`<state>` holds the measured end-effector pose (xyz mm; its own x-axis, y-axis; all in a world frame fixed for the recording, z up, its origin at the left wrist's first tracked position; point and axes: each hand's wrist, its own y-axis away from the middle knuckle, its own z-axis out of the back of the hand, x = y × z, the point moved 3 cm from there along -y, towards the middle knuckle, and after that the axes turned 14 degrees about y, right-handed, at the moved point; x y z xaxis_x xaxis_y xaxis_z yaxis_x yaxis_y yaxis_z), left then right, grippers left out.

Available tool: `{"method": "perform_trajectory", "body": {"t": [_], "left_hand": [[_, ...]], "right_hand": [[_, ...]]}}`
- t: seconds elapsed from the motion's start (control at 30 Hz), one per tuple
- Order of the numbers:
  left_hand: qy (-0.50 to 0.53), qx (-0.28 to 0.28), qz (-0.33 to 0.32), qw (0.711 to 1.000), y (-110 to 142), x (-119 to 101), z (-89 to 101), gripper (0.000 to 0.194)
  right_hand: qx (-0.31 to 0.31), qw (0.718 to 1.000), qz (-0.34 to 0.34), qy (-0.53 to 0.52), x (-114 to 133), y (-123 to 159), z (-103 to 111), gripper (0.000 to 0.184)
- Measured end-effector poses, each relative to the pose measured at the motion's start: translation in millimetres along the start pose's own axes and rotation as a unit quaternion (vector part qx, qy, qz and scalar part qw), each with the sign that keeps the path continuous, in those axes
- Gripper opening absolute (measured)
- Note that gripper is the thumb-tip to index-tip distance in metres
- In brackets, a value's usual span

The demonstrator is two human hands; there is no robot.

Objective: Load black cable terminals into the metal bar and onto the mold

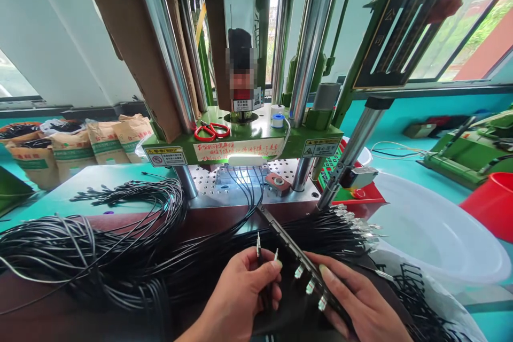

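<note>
My left hand (240,291) is closed in a pinch on two thin black cables (266,256) whose metal plug tips stick up above the fingers. My right hand (356,302) grips a long black fixture bar (294,248) that slants up to the left; three metal plugs sit in its lower end beside my fingers. Both hands are low in the middle of the view, in front of the green moulding press (244,141). A bundle of black cables with metal ends (344,224) lies just beyond the bar.
A big heap of black cables (92,246) covers the left bench. Red scissors (211,131) and a tape roll (277,120) sit on the press ledge. A white plastic basin (436,230) and a red bucket (491,203) stand right. Brown sacks (80,144) stand back left.
</note>
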<state>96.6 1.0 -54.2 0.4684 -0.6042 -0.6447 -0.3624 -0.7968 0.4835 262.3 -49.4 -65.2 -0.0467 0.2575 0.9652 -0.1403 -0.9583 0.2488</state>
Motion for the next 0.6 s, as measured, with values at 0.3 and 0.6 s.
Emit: {"method": "perform_trajectory", "body": {"t": [0.3, 0.6], "left_hand": [[-0.050, 0.014, 0.004, 0.999, 1, 0, -9.1, 0.024], [-0.042, 0.014, -0.005, 0.999, -1, -3, -12.5, 0.025]], "right_hand": [[0.000, 0.999, 0.019, 0.038, 3, 1, 0, 0.044], [0.010, 0.998, 0.026, 0.056, 2, 1, 0, 0.044]]}}
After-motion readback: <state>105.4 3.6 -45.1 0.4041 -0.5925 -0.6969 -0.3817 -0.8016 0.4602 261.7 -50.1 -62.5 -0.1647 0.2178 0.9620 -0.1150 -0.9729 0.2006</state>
